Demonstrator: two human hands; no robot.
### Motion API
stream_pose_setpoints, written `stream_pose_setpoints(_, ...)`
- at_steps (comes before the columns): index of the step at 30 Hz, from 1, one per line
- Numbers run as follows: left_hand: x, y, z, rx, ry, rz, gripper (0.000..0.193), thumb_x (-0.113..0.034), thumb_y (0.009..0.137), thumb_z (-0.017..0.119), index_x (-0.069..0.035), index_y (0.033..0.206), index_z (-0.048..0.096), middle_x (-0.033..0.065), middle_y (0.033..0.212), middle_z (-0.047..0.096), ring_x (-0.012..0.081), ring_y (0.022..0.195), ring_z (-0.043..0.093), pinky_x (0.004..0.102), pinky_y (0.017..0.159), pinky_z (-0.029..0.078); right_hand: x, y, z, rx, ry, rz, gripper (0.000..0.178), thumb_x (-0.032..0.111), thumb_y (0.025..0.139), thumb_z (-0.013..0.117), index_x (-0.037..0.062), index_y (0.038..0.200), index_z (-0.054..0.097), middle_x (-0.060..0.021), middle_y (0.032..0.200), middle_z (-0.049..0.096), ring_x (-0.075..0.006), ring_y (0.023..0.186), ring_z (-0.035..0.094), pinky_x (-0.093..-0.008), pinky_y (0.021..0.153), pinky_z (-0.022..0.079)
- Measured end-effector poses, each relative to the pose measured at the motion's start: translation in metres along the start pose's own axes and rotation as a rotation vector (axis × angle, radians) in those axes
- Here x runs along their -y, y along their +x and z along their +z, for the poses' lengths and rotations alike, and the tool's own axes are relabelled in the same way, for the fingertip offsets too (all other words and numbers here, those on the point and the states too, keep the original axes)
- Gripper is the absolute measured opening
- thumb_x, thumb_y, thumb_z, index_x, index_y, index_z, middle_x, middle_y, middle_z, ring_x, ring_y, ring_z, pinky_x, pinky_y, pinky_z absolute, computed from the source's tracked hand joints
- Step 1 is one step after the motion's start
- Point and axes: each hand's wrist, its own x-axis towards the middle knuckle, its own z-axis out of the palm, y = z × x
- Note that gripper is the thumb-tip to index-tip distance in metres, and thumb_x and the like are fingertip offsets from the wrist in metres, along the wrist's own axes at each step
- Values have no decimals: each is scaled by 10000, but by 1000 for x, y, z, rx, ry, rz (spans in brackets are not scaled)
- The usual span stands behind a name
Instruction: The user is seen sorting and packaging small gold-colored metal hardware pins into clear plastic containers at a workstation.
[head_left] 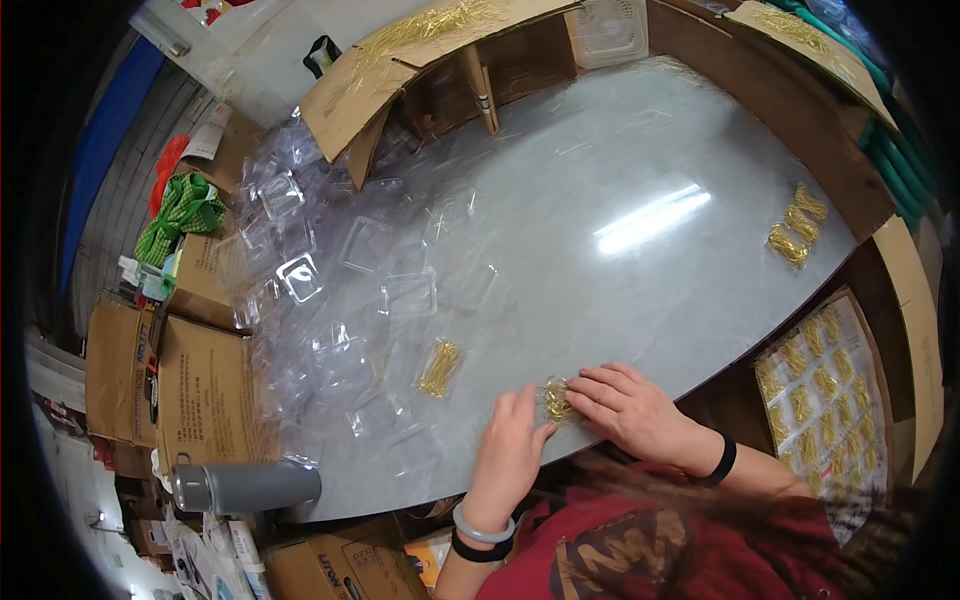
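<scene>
A small bunch of thin gold wire pieces [556, 400] lies on the grey tabletop near its front edge, between my two hands. My left hand [513, 445] stands at its left side, fingers stretched and thumb apart, slightly blurred. From the right, my right hand [632, 408] lies low over the table with its fingers extended, their tips touching the bunch. The exact kind of the gold pieces is too small to tell. To the left of my hands rests a clear plastic packet filled with gold pieces [439, 368].
Clear plastic boxes or bags [365, 243] pile up across the table's left side. A grey bottle [250, 488] lies at the front left. Cardboard shelving [440, 55] lines the back. Gold bundles [798, 225] sit at the right, above a box of filled packets [822, 385].
</scene>
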Motion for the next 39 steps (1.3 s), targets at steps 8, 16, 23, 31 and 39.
stream_pose_setpoints(8, -5, 4, 3, -48, -203, -106, 521, -40, 826, 722, 83, 1297, 535, 201, 1148, 571, 314, 987, 604, 396, 854, 506, 1, -5, -4, 22, -91, 55, 426, 92, 822, 571, -5, 1235, 608, -127, 1296, 596, -316, 1248, 538, -441, 1077, 429)
stream_pose_setpoints(16, -10, -16, 40, -41, 181, 125, 571, -132, 928, 598, 84, 1427, 426, 275, 1516, 371, 433, 1423, 342, 537, 1185, 214, 0, -6, 1, -22, -84, 58, 409, 89, 821, 579, -8, 1215, 626, -134, 1276, 612, -315, 1225, 562, -448, 1058, 451)
stream_pose_setpoints(23, 9, -26, 20, -165, -340, -4, 551, -120, 1025, 461, 122, 1487, 283, 263, 1579, 285, 439, 1453, 303, 539, 1185, 252, -1, -7, 2, -80, -82, 78, 378, 85, 812, 587, -3, 1174, 653, -136, 1241, 633, -307, 1196, 592, -441, 1048, 464)
stream_pose_setpoints(31, 47, -34, -29, -424, -1236, -598, 295, -158, 1062, 455, 72, 1248, 452, 270, 1149, 614, 347, 1034, 678, 429, 927, 587, 4, -5, -2, -97, -38, 149, 450, 29, 799, 570, -6, 1245, 608, -125, 1289, 595, -313, 1201, 580, -408, 1040, 471)
stream_pose_setpoints(39, 67, -11, -47, -268, -1265, -718, 278, -182, 1059, 461, 63, 1184, 418, 311, 1052, 627, 391, 919, 707, 441, 825, 627, 0, -7, 3, -43, -103, 98, 432, 29, 800, 583, -3, 1229, 616, -117, 1282, 591, -305, 1243, 547, -410, 1053, 465)
